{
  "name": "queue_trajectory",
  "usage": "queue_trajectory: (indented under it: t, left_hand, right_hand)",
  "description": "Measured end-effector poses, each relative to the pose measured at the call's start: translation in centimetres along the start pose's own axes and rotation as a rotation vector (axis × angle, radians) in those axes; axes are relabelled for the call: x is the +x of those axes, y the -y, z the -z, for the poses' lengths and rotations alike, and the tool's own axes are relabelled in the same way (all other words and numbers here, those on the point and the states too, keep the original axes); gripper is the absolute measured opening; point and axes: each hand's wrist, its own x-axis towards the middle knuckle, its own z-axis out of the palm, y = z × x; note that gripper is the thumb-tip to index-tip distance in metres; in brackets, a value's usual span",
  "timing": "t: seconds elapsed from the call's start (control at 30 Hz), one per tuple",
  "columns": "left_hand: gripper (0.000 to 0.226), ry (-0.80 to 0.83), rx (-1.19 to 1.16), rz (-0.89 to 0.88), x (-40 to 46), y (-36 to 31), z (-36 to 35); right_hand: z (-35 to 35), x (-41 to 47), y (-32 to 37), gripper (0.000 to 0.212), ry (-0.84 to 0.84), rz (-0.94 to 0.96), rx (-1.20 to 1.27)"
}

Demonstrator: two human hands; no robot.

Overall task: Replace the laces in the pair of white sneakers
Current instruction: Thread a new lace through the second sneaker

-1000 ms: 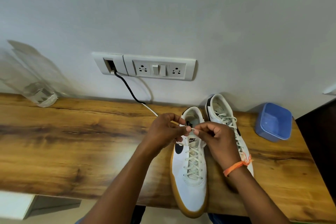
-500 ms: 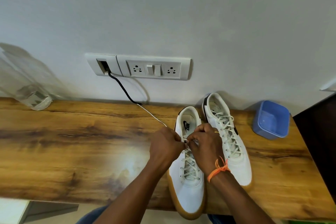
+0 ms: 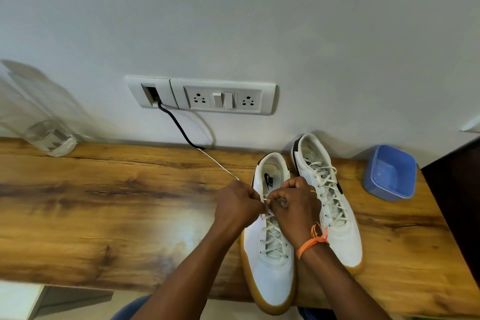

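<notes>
Two white sneakers with gum soles stand side by side on the wooden table [image 3: 104, 202], toes toward me. The left sneaker [image 3: 270, 275] overhangs the front edge; its white lace [image 3: 271, 238] crisscrosses up to the top eyelets. My left hand [image 3: 237, 205] and my right hand [image 3: 293, 205] meet over its tongue, each pinching a lace end. One long lace end [image 3: 220, 163] trails from my left hand toward the wall. The right sneaker [image 3: 332, 215] is fully laced and untouched. An orange thread circles my right wrist.
A blue plastic tub [image 3: 389, 174] sits right of the sneakers by the wall. A clear glass container [image 3: 49, 138] stands at the far left. A socket panel [image 3: 202, 95] with a black cable [image 3: 176, 125] is on the wall. A dark surface borders the table's right end.
Both hands have dropped from above the shoe's opening down onto its upper eyelets and drawn close together. The trailing lace end has stretched out toward the wall.
</notes>
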Motion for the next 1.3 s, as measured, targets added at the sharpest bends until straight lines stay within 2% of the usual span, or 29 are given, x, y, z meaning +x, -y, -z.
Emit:
queue_trajectory:
  t: [0.13, 0.23, 0.3, 0.5, 0.57, 0.63, 0.73, 0.83, 0.93, 1.0, 1.07, 1.13, 1.23, 1.3]
  left_hand:
    - [0.014, 0.017, -0.013, 0.01, 0.1, 0.0, 0.2]
    - [0.013, 0.097, -0.199, 0.085, 0.3, 0.4, 1.0]
    - [0.007, 0.08, -0.234, 0.088, 0.5, 0.5, 1.3]
    - [0.011, 0.064, -0.196, 0.065, 0.6, 0.3, 2.0]
    - [0.014, -0.005, -0.183, 0.043, 0.9, 0.4, 3.3]
    - [0.014, -0.106, -0.287, 0.046, 1.2, 0.6, 5.1]
    - [0.013, -0.344, -0.499, 0.097, 1.8, 1.2, 8.2]
    - [0.013, -0.566, -0.705, 0.116, 2.1, 2.0, 10.6]
    - [0.016, -0.682, -0.852, 0.09, 2.2, 2.4, 11.7]
    - [0.018, -0.718, -0.88, 0.088, 2.2, 2.5, 11.9]
    - [0.019, -0.714, -0.894, 0.098, 2.3, 2.7, 11.8]
    - [0.017, -0.633, -0.851, 0.134, 2.6, 2.7, 11.4]
    - [0.012, -0.368, -0.617, 0.204, 2.9, 2.4, 9.5]
    - [0.014, -0.217, -0.443, 0.19, 2.6, 2.1, 7.9]
  right_hand:
    - [-0.5, 0.0, 0.1, 0.01, -0.01, -0.013, 0.017]
    - [-0.7, 0.3, -0.1, 0.015, 0.03, -0.036, 0.031]
    - [-0.7, 0.3, -0.2, 0.019, 0.054, -0.029, 0.032]
    - [0.1, 0.5, 0.1, 0.003, 0.138, -0.02, -0.095]
    - [0.8, 0.7, 0.1, 0.006, 0.219, 0.029, -0.202]
    - [1.5, 1.0, -0.3, 0.013, 0.286, 0.05, -0.231]
    - [2.6, 1.5, -0.7, 0.017, 0.349, 0.055, -0.139]
    - [3.3, 1.9, -1.1, 0.013, 0.417, 0.076, -0.094]
    - [3.7, 2.4, -1.8, 0.005, 0.475, 0.105, -0.017]
    - [4.1, 2.5, -1.9, 0.018, 0.499, 0.1, 0.068]
    - [4.7, 2.7, -1.8, 0.034, 0.498, 0.071, 0.16]
    - [5.1, 2.7, -1.7, 0.04, 0.489, 0.044, 0.207]
    - [5.4, 2.8, -1.7, 0.04, 0.479, 0.008, 0.224]
    - [5.4, 2.8, -1.7, 0.039, 0.466, 0.006, 0.226]
